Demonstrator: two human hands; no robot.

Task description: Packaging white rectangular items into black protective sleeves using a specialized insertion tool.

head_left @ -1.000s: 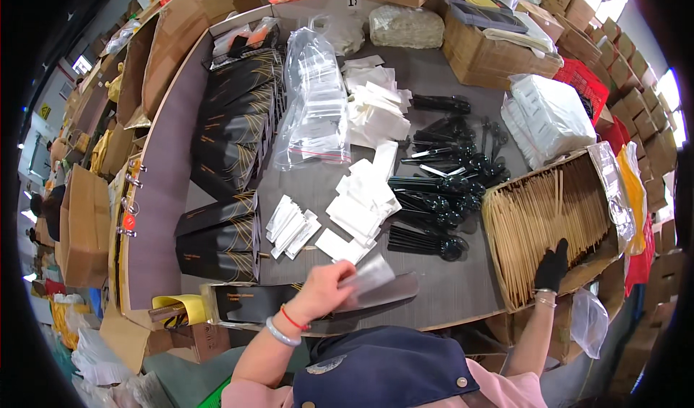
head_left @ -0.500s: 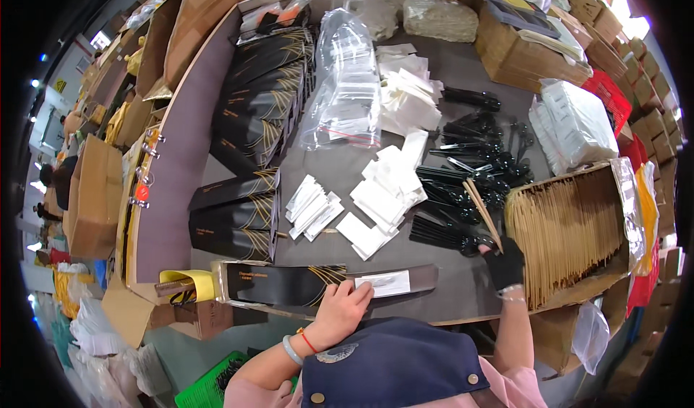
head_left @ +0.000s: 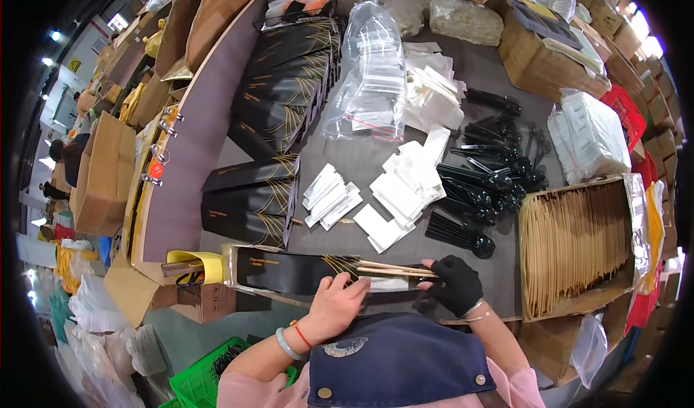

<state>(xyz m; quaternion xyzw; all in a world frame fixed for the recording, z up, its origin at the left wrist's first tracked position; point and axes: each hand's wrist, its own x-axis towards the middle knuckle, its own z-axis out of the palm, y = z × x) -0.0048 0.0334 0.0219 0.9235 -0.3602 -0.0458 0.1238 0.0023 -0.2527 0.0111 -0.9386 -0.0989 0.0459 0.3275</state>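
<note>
My right hand (head_left: pixel 455 286), in a black glove with bare fingertips, pinches a few wooden chopsticks (head_left: pixel 394 269). Their far ends reach the mouth of a black paper sleeve (head_left: pixel 289 271) with gold lines, lying along the table's front edge. At that mouth my bare left hand (head_left: pixel 338 305) grips the sleeve with bent fingers. A white packet (head_left: pixel 390 284) lies just below the chopsticks, between my hands, partly covered. To the right stands an open carton packed with chopsticks (head_left: pixel 575 249).
Black sleeves (head_left: pixel 249 198) are stacked at left. White packets (head_left: pixel 405 184) and black plastic spoons (head_left: pixel 463 234) lie in piles mid-table. A clear bag of packets (head_left: pixel 372 75) is farther back. Cardboard boxes (head_left: pixel 546 54) and wrapped white stacks (head_left: pixel 589 133) line the right. A green basket (head_left: pixel 210 372) sits below the table.
My right hand has swung left from beside the chopstick carton, carrying the chopsticks to the sleeve's mouth. They were upright and now lie level. My left hand stays at the sleeve.
</note>
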